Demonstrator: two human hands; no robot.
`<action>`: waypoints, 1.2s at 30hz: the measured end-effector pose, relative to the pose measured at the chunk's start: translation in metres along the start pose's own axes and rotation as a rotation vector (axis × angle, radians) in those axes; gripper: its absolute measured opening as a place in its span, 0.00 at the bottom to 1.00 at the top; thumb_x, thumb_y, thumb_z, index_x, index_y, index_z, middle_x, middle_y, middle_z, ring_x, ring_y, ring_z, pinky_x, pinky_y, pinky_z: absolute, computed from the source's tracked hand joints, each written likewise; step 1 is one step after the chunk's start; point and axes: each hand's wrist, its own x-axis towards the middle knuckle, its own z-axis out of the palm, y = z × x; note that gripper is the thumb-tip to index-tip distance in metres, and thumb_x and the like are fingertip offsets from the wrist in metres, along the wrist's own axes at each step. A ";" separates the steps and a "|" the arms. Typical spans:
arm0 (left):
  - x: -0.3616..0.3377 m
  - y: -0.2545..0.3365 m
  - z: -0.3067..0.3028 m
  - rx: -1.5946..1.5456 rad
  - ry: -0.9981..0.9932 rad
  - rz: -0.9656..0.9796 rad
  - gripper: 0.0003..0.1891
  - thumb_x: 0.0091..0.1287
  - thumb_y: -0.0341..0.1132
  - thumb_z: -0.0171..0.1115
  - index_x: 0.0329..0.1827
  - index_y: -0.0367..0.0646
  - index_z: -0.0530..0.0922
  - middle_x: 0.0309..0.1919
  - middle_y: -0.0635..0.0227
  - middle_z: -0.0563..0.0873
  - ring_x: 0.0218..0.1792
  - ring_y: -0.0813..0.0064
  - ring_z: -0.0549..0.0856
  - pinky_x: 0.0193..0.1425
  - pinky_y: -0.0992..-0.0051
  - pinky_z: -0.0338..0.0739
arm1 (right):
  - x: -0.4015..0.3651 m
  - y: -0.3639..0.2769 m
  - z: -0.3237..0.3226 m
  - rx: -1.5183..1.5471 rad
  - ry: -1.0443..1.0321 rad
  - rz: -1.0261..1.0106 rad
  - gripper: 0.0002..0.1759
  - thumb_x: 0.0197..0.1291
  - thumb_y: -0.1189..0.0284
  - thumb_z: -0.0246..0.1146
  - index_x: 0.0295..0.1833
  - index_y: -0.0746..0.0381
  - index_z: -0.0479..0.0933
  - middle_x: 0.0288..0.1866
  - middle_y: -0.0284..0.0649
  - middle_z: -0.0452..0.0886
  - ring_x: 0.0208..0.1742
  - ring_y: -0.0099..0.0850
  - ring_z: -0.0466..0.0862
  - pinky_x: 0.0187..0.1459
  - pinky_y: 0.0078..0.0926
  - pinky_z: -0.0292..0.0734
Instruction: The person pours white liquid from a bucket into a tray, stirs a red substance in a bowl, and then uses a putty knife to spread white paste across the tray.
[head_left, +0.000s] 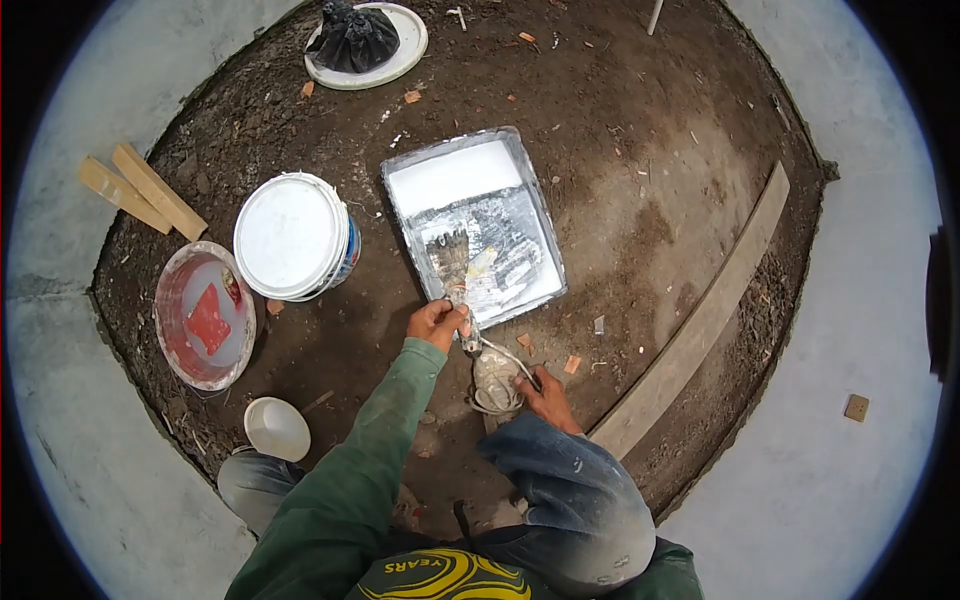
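Note:
My left hand [437, 325] is closed round the handle of a paint-caked paintbrush [452, 262]. Its bristles point away from me, over the near left part of a paint tray [393, 190]. White paint [455, 175] fills the tray's far end, and grey and white smears cover the rest. Lower right, my right hand [548, 400] has its fingers closed at a thin pale cord or rod [512, 358], which runs up toward the brush handle beside my dirt-covered shoe [495, 380]. Whether the cord is fixed to the brush I cannot tell.
Left of the tray stands a lidded white bucket [290, 235], with a reddish basin [165, 325] of cloudy liquid and a white bowl [278, 428] nearer me. A long plank [700, 320] lies along the right. Wood pieces [150, 190] lean at the left wall; a black bag [352, 38] sits on a lid behind.

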 end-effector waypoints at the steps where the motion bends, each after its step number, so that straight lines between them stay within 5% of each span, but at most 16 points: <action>1: -0.001 -0.003 -0.002 0.033 -0.012 -0.012 0.13 0.73 0.42 0.67 0.41 0.39 0.83 0.28 0.73 0.84 0.30 0.83 0.73 0.35 0.71 0.69 | 0.005 -0.002 -0.001 -0.059 0.016 -0.026 0.24 0.67 0.56 0.66 0.54 0.66 0.78 0.38 0.50 0.84 0.40 0.41 0.84 0.45 0.35 0.77; 9: -0.022 -0.004 -0.008 -0.053 0.058 0.014 0.12 0.72 0.37 0.67 0.40 0.33 0.83 0.29 0.64 0.87 0.30 0.79 0.81 0.37 0.69 0.74 | 0.066 -0.028 0.013 0.144 0.103 -0.106 0.27 0.67 0.51 0.66 0.54 0.66 0.79 0.37 0.45 0.85 0.39 0.33 0.85 0.43 0.34 0.79; 12: -0.026 -0.009 -0.010 -0.110 0.035 0.013 0.12 0.72 0.36 0.66 0.41 0.32 0.82 0.29 0.63 0.88 0.31 0.78 0.82 0.37 0.71 0.74 | 0.083 -0.038 0.013 0.443 -0.062 0.037 0.26 0.74 0.49 0.58 0.53 0.64 0.77 0.32 0.39 0.82 0.31 0.26 0.82 0.30 0.26 0.77; 18: -0.022 -0.010 -0.010 -0.074 0.015 0.032 0.12 0.72 0.36 0.66 0.42 0.32 0.81 0.29 0.63 0.88 0.31 0.78 0.83 0.37 0.71 0.74 | 0.100 -0.044 0.009 0.729 -0.239 0.228 0.23 0.78 0.52 0.52 0.46 0.62 0.75 0.33 0.41 0.83 0.30 0.32 0.84 0.30 0.28 0.77; 25: -0.020 0.000 -0.003 -0.072 0.125 0.025 0.14 0.71 0.38 0.68 0.42 0.32 0.82 0.29 0.65 0.87 0.29 0.81 0.79 0.35 0.71 0.72 | 0.102 -0.049 0.014 0.818 -0.149 0.314 0.22 0.78 0.53 0.53 0.47 0.63 0.73 0.35 0.42 0.84 0.32 0.33 0.86 0.30 0.28 0.78; 36: -0.025 0.007 -0.014 -0.059 0.065 0.065 0.14 0.71 0.39 0.68 0.42 0.33 0.83 0.27 0.67 0.86 0.27 0.84 0.76 0.30 0.70 0.69 | 0.080 -0.068 -0.002 0.810 -0.101 0.157 0.23 0.76 0.56 0.58 0.45 0.69 0.75 0.29 0.43 0.83 0.27 0.32 0.85 0.25 0.25 0.74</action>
